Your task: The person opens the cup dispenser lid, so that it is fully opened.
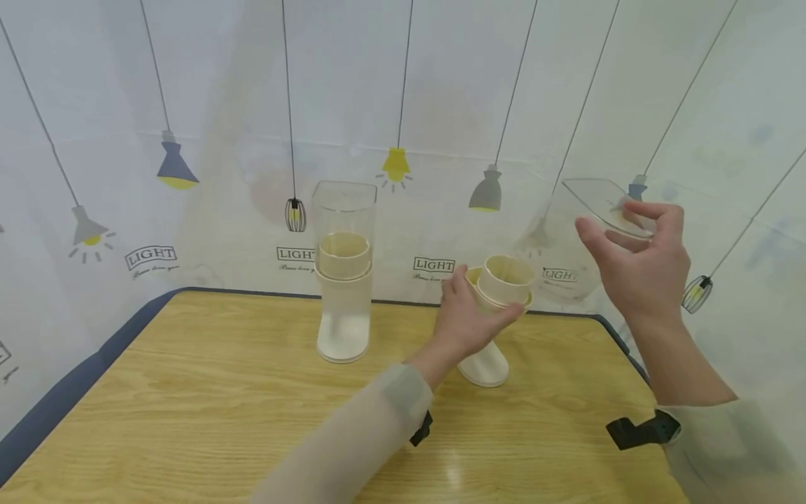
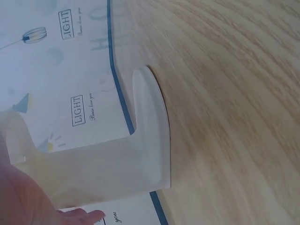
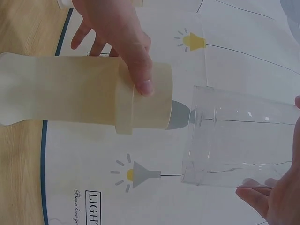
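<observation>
My left hand point(image 1: 464, 316) grips the upper part of a cream plastic dispenser base point(image 1: 483, 365), thumb on one side and fingers on the other. The base stands on its rounded foot, with a round collar point(image 3: 154, 98) on top. My right hand point(image 1: 651, 273) holds a clear plastic container point(image 3: 234, 136) by its far end, thumb and fingers on opposite sides. This container is above the collar and apart from it, its near end facing the collar in the right wrist view. In the left wrist view the base's body point(image 2: 112, 168) shows beside part of my left hand.
A second cream dispenser point(image 1: 345, 308) stands upright to the left, with a clear container point(image 1: 345, 199) fitted on top. The wooden table point(image 1: 220, 399) has a blue edge. Behind it hangs a white sheet point(image 1: 352, 84) printed with lamps. Each wrist wears a black strap point(image 1: 642, 428).
</observation>
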`<act>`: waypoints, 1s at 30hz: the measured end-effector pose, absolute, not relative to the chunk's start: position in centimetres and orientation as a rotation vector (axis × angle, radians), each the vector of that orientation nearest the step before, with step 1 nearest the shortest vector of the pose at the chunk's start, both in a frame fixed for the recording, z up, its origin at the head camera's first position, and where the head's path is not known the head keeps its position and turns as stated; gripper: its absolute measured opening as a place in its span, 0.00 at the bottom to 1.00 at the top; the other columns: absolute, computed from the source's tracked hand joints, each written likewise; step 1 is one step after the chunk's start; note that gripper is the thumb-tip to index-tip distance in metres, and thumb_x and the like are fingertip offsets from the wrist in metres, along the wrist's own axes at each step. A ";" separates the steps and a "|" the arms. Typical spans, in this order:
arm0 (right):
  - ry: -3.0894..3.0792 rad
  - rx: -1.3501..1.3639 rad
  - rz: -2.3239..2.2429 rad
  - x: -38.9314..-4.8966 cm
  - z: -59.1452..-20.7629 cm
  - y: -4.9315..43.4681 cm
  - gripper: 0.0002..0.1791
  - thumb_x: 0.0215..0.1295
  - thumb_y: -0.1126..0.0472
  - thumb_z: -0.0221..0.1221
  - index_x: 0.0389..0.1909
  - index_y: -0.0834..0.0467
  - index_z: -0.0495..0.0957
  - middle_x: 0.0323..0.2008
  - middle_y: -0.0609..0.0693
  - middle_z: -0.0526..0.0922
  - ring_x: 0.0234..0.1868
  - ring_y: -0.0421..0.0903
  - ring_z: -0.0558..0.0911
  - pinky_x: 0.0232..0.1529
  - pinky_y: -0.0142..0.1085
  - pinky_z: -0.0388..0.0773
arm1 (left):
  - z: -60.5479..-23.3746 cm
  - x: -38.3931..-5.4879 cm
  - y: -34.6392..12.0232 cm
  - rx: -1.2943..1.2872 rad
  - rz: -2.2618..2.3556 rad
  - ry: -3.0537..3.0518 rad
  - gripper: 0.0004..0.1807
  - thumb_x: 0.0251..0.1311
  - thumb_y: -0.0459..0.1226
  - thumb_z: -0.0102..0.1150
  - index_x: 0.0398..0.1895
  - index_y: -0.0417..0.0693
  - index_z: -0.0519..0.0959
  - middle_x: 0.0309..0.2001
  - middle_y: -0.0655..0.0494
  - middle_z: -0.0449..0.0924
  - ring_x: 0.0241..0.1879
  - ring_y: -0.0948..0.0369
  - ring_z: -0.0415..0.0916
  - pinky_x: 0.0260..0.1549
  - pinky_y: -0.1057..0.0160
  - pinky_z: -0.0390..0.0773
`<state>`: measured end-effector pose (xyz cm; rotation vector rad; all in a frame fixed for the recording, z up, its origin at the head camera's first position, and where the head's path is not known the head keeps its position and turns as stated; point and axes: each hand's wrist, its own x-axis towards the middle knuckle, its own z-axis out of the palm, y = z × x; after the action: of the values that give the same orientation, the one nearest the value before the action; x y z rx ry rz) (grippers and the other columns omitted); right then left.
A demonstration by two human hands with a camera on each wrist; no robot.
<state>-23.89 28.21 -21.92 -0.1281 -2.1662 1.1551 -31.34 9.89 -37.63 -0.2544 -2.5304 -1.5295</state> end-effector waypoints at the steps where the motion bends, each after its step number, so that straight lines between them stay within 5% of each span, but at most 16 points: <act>1: -2.165 -0.135 1.158 -23.8 -22.0 28.4 0.35 0.64 0.38 0.70 0.67 0.36 0.66 0.74 0.34 0.73 0.66 0.39 0.85 0.36 0.18 0.78 | -37.7 -31.3 10.1 -0.226 -1.509 -2.541 0.70 0.46 0.76 0.70 0.86 0.65 0.43 0.71 0.49 0.64 0.57 0.51 0.76 0.58 0.48 0.82; 9: -2.187 -0.223 1.133 -23.1 -23.0 30.0 0.37 0.65 0.37 0.69 0.71 0.31 0.64 0.76 0.38 0.72 0.57 0.25 0.84 0.37 0.18 0.75 | -37.8 -31.3 10.2 -0.195 -1.540 -2.549 0.66 0.47 0.76 0.69 0.86 0.70 0.45 0.74 0.46 0.62 0.61 0.47 0.75 0.59 0.44 0.82; 16: -2.255 -0.278 1.046 -22.7 -24.4 32.5 0.40 0.67 0.37 0.67 0.77 0.32 0.63 0.81 0.41 0.67 0.67 0.36 0.83 0.35 0.12 0.71 | -37.5 -31.5 9.0 -0.311 -1.628 -2.546 0.64 0.49 0.75 0.69 0.86 0.80 0.44 0.76 0.45 0.62 0.66 0.46 0.74 0.64 0.41 0.80; 23: -2.332 -0.326 0.999 -22.9 -26.9 34.6 0.45 0.67 0.34 0.66 0.81 0.37 0.60 0.83 0.47 0.64 0.72 0.53 0.80 0.33 0.12 0.70 | -37.2 -32.0 8.0 -0.422 -1.684 -2.568 0.65 0.49 0.75 0.69 0.86 0.79 0.45 0.83 0.46 0.57 0.78 0.43 0.65 0.72 0.34 0.70; 30: -2.470 -0.281 0.941 -24.0 -30.4 36.8 0.54 0.68 0.30 0.63 0.85 0.51 0.52 0.85 0.56 0.57 0.72 0.69 0.75 0.37 0.24 0.72 | -37.2 -32.7 7.5 -0.480 -1.666 -2.609 0.64 0.50 0.75 0.68 0.87 0.78 0.45 0.86 0.49 0.54 0.82 0.43 0.60 0.75 0.33 0.66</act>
<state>-23.99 36.76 -30.39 -0.2811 -2.4703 0.9409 -32.74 7.47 -37.16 -0.4795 -2.6094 -1.6660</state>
